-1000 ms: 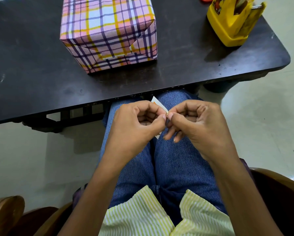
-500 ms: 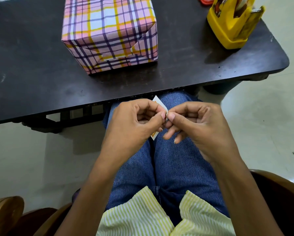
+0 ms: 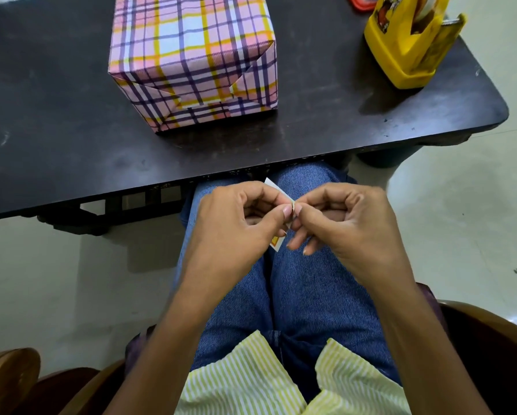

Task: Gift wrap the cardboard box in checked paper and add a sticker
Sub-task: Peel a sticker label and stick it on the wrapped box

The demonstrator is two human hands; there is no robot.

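The box (image 3: 192,59), wrapped in pink, purple and yellow checked paper, stands on the dark table (image 3: 56,139), its folded end flap facing me. Below the table's front edge, over my lap, my left hand (image 3: 236,226) and my right hand (image 3: 344,223) meet thumb to thumb. Between them they pinch a small white sticker sheet (image 3: 276,190), with an orange-yellow corner showing below my left thumb. Most of the sheet is hidden by my fingers.
A yellow tape dispenser (image 3: 409,46) stands at the table's right end, with a red object (image 3: 360,3) behind it at the frame's top. Brown chair arms sit at the lower left and lower right. My legs in blue jeans fill the space under the hands.
The hands have stayed over my lap, working the sticker sheet's edge; the sheet has shifted slightly between the fingertips. The box and dispenser have not moved.
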